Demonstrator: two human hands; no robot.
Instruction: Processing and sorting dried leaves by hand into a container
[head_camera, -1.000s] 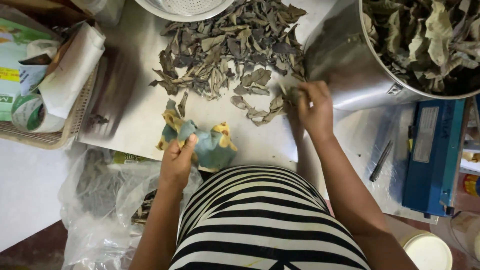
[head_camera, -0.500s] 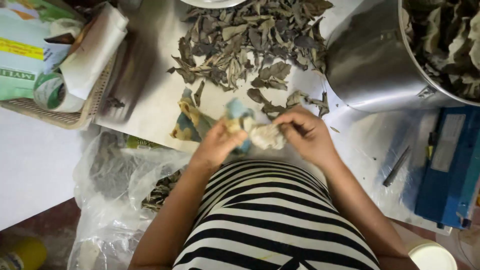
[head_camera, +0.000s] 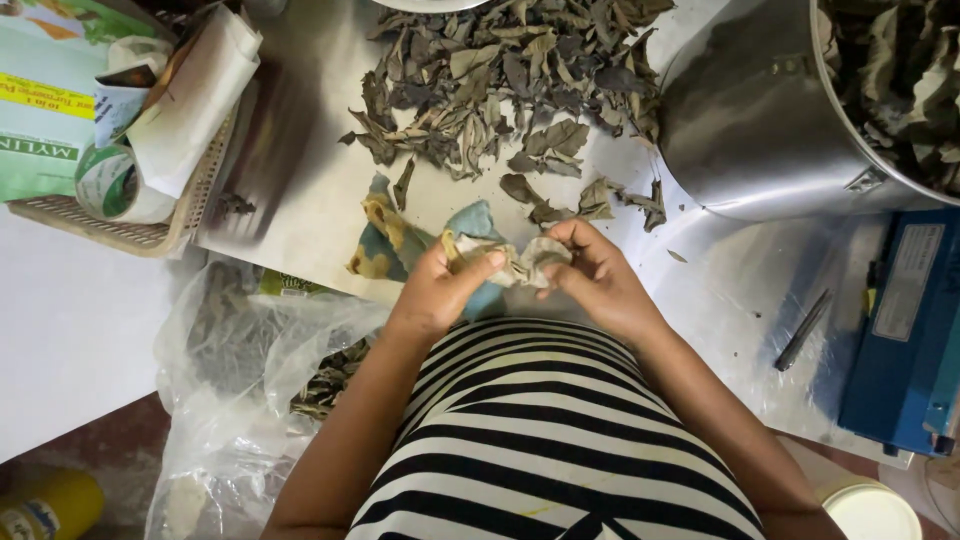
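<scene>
left hand | right hand | both hands' fingers pinch pale dried leaf chest-high

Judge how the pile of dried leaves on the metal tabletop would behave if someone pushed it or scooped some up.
The dried leaves look curled and shrivelled, so they are probably light and brittle, apt to crumble. They lie loose, with strays near the steel pot, so a push would likely scatter them across the smooth tabletop rather than move them together.

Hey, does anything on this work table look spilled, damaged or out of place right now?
Mostly no. A few dried leaves lie loose, apart from the main leaf pile, near the steel pot. Small crumbs speckle the plastic sheet. Nothing looks damaged.
</scene>
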